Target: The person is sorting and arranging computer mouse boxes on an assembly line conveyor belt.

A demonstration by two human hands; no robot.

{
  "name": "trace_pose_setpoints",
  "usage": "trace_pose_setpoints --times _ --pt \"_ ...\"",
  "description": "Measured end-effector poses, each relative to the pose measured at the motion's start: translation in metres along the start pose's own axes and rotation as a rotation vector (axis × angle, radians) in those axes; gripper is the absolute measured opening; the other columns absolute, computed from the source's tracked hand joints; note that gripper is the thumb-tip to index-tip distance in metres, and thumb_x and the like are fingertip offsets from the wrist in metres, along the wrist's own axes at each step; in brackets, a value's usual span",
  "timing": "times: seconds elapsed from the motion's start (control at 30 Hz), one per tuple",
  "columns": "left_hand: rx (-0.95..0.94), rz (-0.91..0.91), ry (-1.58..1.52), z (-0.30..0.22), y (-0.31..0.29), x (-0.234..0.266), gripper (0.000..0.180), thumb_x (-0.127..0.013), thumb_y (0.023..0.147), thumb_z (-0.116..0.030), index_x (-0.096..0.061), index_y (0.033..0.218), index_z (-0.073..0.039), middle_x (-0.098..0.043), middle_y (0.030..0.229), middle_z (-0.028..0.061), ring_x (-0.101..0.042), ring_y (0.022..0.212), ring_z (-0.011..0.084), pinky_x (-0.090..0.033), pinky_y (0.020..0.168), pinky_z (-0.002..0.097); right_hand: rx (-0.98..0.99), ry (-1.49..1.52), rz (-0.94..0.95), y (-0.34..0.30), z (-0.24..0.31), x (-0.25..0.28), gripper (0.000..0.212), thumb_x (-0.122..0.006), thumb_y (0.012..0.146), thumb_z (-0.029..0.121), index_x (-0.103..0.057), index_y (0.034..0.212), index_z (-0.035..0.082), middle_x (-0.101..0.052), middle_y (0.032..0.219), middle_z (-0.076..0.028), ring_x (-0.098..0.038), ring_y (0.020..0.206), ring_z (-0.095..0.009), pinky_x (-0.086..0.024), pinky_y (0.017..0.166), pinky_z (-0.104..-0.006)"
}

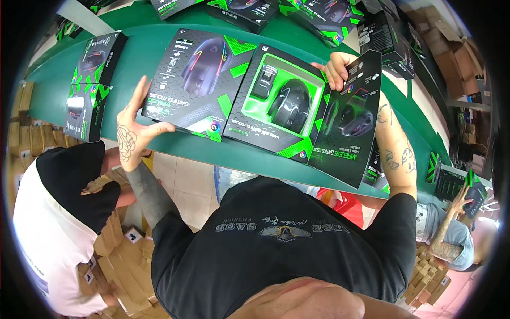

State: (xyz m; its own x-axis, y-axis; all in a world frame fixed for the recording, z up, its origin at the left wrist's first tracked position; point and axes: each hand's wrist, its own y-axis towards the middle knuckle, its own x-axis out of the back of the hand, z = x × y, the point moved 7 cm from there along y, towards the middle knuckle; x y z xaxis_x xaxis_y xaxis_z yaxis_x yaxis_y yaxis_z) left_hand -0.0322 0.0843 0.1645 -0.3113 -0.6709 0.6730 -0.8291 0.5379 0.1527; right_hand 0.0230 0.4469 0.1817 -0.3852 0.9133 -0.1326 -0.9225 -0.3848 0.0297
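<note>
A black and green gaming mouse box [265, 135] is spread open in front of me at the table's edge. Its middle panel has a window showing a black mouse [294, 106] in a bright green tray, beside a smaller black piece [264, 82]. The front cover [204, 80], printed with a mouse picture, is folded out to the left. My left hand [135, 125] grips that cover's left edge, thumb at its lower corner. On the other side, my right hand [338, 70] has its fingers curled over the top of the folded-out right panel [348, 122].
Similar boxes [87, 87] lie on the green table [141, 53] at left, with more along the far side [324, 18]. At left is a co-worker in white [53, 212] near cardboard cartons [119, 271]. Another person's hand [461, 201] holds a box at far right.
</note>
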Motion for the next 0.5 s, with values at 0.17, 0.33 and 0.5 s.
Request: trace_pose_setpoints --times 0.17,0.33,0.5 --pt "0.001 -0.245 0.107 0.01 0.001 0.012 0.098 -0.081 0.038 -0.045 -0.052 0.121 -0.003 -0.065 0.098 0.0147 -0.064 0.083 0.022 -0.049 0.073 0.0277 -0.061 -0.013 0.056 0.004 -0.003 0.002 0.034 -0.069 0.073 0.023 -0.039 0.059 0.017 -0.051 0.054 0.003 -0.05 0.056 -0.011 -0.025 0.104 -0.0421" --pt "-0.448 -0.291 0.033 -0.048 -0.014 -0.021 0.066 -0.076 0.054 -0.049 -0.062 0.103 -0.007 -0.058 0.111 0.0154 -0.06 0.092 0.0302 -0.048 0.076 0.0366 -0.073 0.1 0.365 0.005 -0.011 0.007 0.023 -0.064 0.079 0.02 -0.045 0.067 0.016 -0.058 0.065 0.0 -0.054 0.067 -0.015 -0.007 0.109 -0.0434" --pt "-0.722 -0.42 0.106 -0.137 -0.024 -0.084 0.039 -0.066 0.064 -0.019 -0.064 0.102 -0.014 -0.059 0.104 0.0045 -0.058 0.087 0.0173 -0.05 0.062 0.0267 -0.185 0.186 0.157 0.0 -0.025 -0.009 0.022 -0.049 0.089 0.024 -0.052 0.103 0.007 -0.058 0.093 -0.009 -0.056 0.086 -0.018 -0.04 0.091 -0.031"
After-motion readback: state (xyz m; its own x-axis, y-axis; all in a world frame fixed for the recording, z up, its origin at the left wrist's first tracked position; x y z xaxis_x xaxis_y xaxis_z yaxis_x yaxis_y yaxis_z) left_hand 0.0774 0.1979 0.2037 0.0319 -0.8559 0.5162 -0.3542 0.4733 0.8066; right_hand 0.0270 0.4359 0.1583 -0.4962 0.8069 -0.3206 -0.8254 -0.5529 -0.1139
